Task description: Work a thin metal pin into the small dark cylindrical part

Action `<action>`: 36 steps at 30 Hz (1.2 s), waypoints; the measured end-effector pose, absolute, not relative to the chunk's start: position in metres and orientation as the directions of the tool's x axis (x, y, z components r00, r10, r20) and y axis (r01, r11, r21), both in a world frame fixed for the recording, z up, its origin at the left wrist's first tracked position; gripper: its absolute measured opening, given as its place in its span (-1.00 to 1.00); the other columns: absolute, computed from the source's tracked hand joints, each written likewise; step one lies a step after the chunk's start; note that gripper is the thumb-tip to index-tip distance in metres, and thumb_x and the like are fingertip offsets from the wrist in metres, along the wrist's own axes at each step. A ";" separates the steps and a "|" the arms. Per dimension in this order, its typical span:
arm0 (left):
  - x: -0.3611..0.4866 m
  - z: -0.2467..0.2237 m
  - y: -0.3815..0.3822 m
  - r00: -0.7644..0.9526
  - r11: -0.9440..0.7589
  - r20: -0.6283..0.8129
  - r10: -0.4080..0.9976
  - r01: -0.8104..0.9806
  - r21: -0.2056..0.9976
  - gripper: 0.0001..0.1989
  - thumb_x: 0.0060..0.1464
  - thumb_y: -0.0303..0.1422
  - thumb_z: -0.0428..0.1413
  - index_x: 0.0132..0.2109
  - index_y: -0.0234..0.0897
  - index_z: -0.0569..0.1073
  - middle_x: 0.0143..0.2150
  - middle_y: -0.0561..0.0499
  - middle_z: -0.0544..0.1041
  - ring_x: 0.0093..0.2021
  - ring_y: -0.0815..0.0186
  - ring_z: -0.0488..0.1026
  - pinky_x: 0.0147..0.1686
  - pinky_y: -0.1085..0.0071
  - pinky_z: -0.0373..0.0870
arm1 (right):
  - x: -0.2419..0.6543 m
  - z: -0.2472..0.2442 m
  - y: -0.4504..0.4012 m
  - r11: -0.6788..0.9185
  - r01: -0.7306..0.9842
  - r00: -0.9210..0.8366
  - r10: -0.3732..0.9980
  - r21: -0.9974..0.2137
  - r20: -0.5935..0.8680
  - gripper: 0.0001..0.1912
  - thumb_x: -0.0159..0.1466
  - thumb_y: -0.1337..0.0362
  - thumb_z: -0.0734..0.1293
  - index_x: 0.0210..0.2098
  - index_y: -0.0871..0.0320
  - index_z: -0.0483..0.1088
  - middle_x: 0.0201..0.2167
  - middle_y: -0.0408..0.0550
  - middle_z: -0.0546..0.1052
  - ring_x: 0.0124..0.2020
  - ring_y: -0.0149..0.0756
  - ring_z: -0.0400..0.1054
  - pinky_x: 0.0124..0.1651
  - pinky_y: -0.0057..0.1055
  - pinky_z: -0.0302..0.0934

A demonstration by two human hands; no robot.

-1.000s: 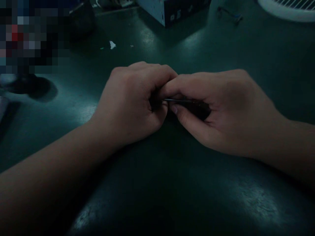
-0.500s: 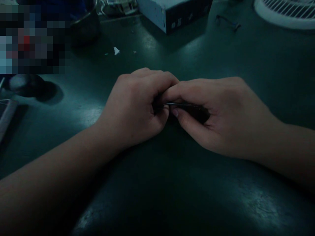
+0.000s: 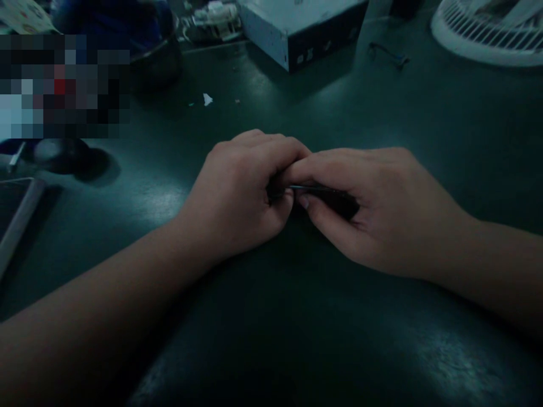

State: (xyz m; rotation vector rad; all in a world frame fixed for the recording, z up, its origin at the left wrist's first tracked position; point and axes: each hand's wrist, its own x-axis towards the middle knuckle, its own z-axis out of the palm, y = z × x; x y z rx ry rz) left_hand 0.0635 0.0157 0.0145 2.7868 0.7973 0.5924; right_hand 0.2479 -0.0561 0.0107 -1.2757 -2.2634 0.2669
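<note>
My left hand [image 3: 244, 195] and my right hand [image 3: 388, 209] meet in the middle of the view, above a dark green tabletop. Between them is a thin dark flat object [image 3: 311, 188], of which only a narrow shiny edge shows; its kind cannot be made out. The right thumb lies below that edge and the right forefinger above it, touching the left fingers. Curled around the object's left end, my left hand hides that part. Both hands are closed on it.
Beyond the hands stands a box [image 3: 303, 34], with a white slatted grille [image 3: 475, 51] to its right. A short cable [image 3: 389, 55] and a white scrap [image 3: 207, 99] lie on the table. At left are a round dark object [image 3: 63, 155] and a grey-edged flat object [image 3: 21, 220].
The whole view has shifted, so the hands and the table things appear slightly lower. The hands keep the same grip on the thin object.
</note>
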 end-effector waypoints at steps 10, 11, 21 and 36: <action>0.063 0.018 0.016 0.791 -0.846 0.314 0.525 0.446 0.292 -0.68 0.08 -0.50 0.06 -0.01 -0.23 0.50 -0.19 0.06 0.56 -0.18 0.25 0.51 -0.17 0.35 0.43 | 0.246 0.014 -0.059 0.501 0.769 -0.369 0.855 -0.398 0.364 -0.72 0.36 0.40 0.25 0.00 0.13 0.50 -0.11 -0.08 0.58 -0.14 -0.21 0.48 -0.11 -0.31 0.31; 0.063 0.018 0.016 0.786 -0.841 0.313 0.532 0.451 0.298 -0.66 0.09 -0.49 0.07 0.02 -0.22 0.49 -0.16 0.05 0.57 -0.16 0.25 0.52 -0.17 0.35 0.44 | 0.246 0.014 -0.059 0.493 0.772 -0.356 0.858 -0.401 0.369 -0.73 0.36 0.40 0.25 -0.01 0.14 0.50 -0.12 -0.07 0.59 -0.14 -0.22 0.48 -0.10 -0.32 0.31; 0.062 0.015 0.014 0.756 -0.822 0.356 0.548 0.410 0.394 -0.55 0.05 -0.58 0.10 0.11 -0.27 0.42 -0.05 -0.02 0.58 -0.07 0.25 0.53 -0.05 0.30 0.50 | 0.246 0.013 -0.059 0.518 0.705 -0.364 0.850 -0.485 0.380 -0.67 0.35 0.44 0.24 0.05 0.14 0.48 -0.09 -0.05 0.59 -0.10 -0.28 0.45 -0.06 -0.33 0.29; 0.061 0.019 0.012 0.639 -0.662 0.203 0.742 0.649 0.375 -0.73 -0.01 -0.52 0.05 -0.13 -0.25 0.46 -0.24 -0.03 0.54 -0.21 0.15 0.44 -0.18 0.18 0.38 | 0.239 0.013 -0.062 0.442 0.697 -0.330 0.897 -0.565 0.294 -0.64 0.32 0.45 0.21 0.01 0.02 0.47 -0.20 -0.13 0.55 -0.20 -0.31 0.43 -0.14 -0.35 0.26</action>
